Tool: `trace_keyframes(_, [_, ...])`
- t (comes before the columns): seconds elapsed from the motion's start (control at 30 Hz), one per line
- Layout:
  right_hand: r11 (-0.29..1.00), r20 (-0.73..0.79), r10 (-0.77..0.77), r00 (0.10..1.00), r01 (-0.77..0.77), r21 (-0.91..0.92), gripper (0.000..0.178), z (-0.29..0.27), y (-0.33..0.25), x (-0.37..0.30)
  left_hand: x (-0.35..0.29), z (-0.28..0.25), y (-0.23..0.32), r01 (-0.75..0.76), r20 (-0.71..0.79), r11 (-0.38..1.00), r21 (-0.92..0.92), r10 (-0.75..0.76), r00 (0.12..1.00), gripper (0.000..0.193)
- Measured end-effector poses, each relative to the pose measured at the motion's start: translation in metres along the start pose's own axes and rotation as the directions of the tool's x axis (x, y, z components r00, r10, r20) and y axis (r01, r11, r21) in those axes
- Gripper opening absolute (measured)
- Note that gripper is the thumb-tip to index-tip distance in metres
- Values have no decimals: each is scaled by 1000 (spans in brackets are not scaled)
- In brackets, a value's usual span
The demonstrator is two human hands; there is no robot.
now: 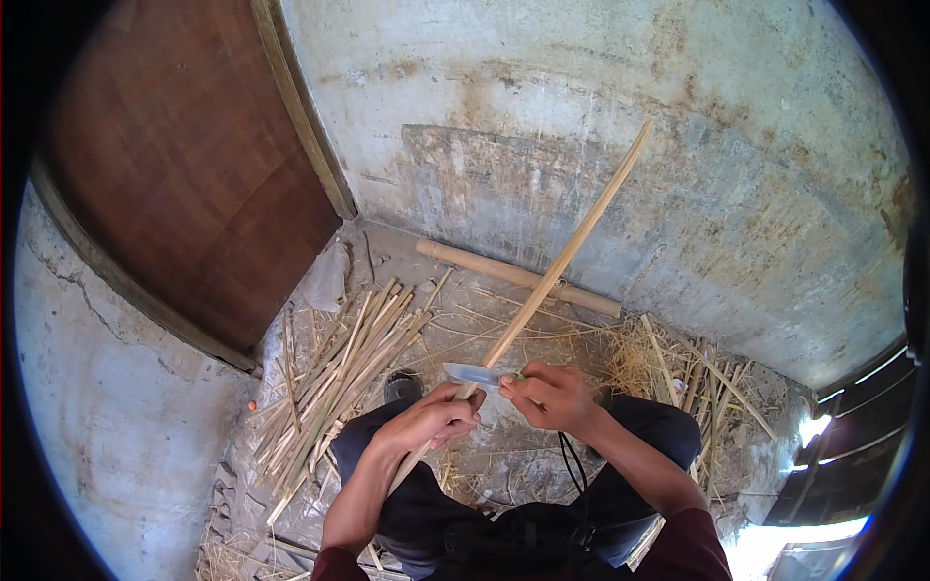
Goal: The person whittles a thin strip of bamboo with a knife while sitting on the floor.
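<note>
A long pale bamboo strip (572,250) slants from my lap up toward the wall, its far end rising to the upper right. My left hand (433,418) is closed around its near part, with the tail end passing under my left forearm. In my right hand (550,395) is a knife (472,375), gripped by a handle that my fingers mostly hide; a bit of green shows there. The blade points left and lies across the strip just beyond my left fist. Whether its edge is cutting into the strip I cannot tell.
A heap of split bamboo strips (354,373) lies at the left, with more strips and shavings (712,382) at the right. A bamboo pole (518,278) rests along the stained wall (542,77). A brown door (194,165) and a plastic bag (327,278) are at the left.
</note>
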State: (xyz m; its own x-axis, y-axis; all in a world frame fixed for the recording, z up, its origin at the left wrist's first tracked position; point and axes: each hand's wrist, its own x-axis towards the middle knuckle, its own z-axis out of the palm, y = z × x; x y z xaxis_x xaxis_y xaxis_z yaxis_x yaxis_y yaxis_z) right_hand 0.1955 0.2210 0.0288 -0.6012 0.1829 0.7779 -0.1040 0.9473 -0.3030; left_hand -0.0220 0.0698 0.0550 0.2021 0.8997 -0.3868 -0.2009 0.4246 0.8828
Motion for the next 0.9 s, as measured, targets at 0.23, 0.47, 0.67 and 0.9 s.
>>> trace_keyframes(0.23, [996,8,-18,1000,18,-93,21,-5,-2,9,14,13,-13,-194,-268,763,616,435,859,22])
trace_keyframes(0.47, [991,-30,132,991,-131,6,14,-18,1,19,6,20,-6,-182,-303,813,552,400,865,20])
trace_keyframes(0.67, [936,-100,347,933,-338,92,8,-31,27,18,6,11,-12,-89,-336,856,509,292,895,23])
trace_keyframes(0.9, [973,7,228,974,-228,33,6,-29,13,14,10,20,-10,-118,-313,831,544,332,890,23])
